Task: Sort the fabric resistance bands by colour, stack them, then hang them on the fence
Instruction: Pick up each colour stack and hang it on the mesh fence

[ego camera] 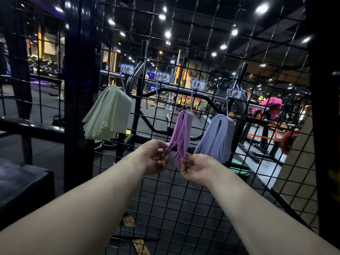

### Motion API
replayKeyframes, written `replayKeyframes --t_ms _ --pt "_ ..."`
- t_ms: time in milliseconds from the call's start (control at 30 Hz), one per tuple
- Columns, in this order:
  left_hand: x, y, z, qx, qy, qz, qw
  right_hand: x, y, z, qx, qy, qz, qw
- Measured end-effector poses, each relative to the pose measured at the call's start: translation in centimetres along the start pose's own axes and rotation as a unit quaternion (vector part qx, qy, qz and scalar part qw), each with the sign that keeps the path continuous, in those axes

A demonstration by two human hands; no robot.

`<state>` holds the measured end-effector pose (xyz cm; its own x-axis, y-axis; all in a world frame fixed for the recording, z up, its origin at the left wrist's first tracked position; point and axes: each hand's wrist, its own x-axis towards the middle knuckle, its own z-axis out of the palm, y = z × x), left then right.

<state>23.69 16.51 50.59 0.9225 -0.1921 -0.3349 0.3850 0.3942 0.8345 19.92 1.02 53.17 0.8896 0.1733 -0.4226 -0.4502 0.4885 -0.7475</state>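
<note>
While the black wire-grid fence (202, 199) fills most of the view, four small handwritten tags are clipped to it in a row stepping down to the right. They read 绿色 on the green tag (127, 69), 紫色 on the purple tag (197, 84) and 蓝色 on the blue tag (234, 93). The second tag (162, 77) ends in 色, first character unclear.

Gym machines sit behind the mesh, blurred. A black padded box (24, 181) is low on the left, on the near side of the fence.

Green bands (108, 113), a thick fanned stack, hang from a hook under the 绿色 tag, well apart from both hands. Blue-grey bands (215, 137) hang under the 蓝色 tag, their lower ends just beside the right hand. Purple bands (181, 131) hang from the hook under the 紫色 tag, between the other two stacks, loose ends splayed downward.

Both forearms reach up from the bottom edge. The left hand (156, 159) pinches the purple strands on the lower left. The right hand (196, 168) has its fingers curled round the lower right ends. The hands are near each other, with the purple ends between them.

A metal hook (150, 106) hangs under the second tag. A pink cloth (268, 105) lies on equipment far right, behind the fence.
</note>
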Motion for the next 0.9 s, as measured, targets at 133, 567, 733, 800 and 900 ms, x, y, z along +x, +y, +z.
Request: replayKeyframes --t_ms 133,567,733,800,900 --pt "-0.4 0.0 0.2 0.001 -0.004 0.004 1.0 0.0 0.0 0.0 0.001 -0.005 0.005 1.0" --pt "-1.1 -0.8 0.3 -0.026 -0.021 0.007 0.999 0.1 0.2 0.1 0.0 -0.006 0.013 1.0" --pt "-1.2 -1.0 0.5 -0.03 -0.042 0.0 0.999 0.2 0.1 0.1 0.001 -0.005 0.016 1.0" --pt "-1.3 -1.0 0.6 -0.024 -0.051 -0.005 0.998 0.2 0.1 0.0 -0.003 -0.004 0.015 1.0" --pt "-1.5 -1.0 0.8 -0.022 -0.054 -0.001 0.998 0.2 0.1 -0.1 -0.007 -0.006 0.016 1.0"
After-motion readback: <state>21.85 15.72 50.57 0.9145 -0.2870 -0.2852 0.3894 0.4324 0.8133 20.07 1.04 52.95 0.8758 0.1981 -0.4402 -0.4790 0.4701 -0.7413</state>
